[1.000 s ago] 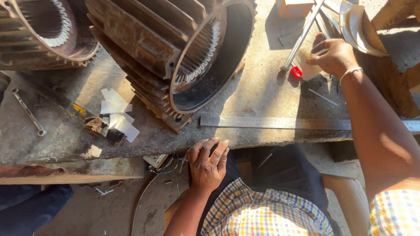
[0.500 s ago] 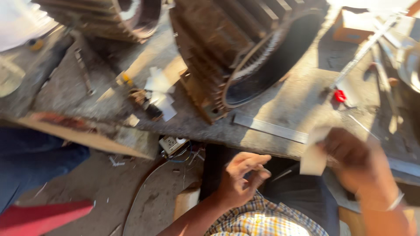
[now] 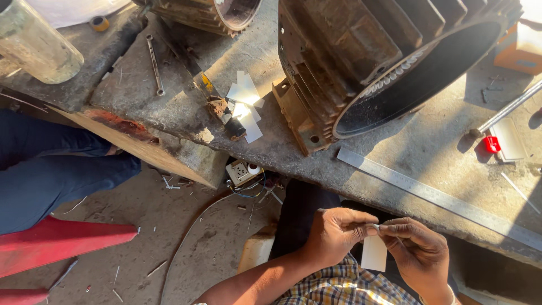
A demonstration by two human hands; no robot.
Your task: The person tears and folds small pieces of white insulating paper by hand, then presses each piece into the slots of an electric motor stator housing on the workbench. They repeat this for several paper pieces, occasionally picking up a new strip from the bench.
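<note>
My left hand (image 3: 337, 234) and my right hand (image 3: 419, 250) are together low in the view, in front of my checked shirt. Both pinch a small white paper strip (image 3: 374, 252) that hangs between the fingertips. Above them on the concrete bench (image 3: 293, 147) lies a long steel ruler (image 3: 435, 196). A large ribbed motor housing (image 3: 384, 62) with windings inside its bore rests on the bench beyond the ruler.
Several white paper pieces (image 3: 244, 107) lie left of the housing. A wrench (image 3: 154, 65), a second housing (image 3: 209, 14), a red-tipped tool (image 3: 492, 144) and an orange box (image 3: 516, 48) sit on the bench. A socket box (image 3: 243, 171) hangs below. Another person's blue-clad legs (image 3: 51, 169) are at left.
My right hand came back from the far right of the bench with the paper strip. My left hand rose from the bench edge and joined it on the strip. The camera swung left.
</note>
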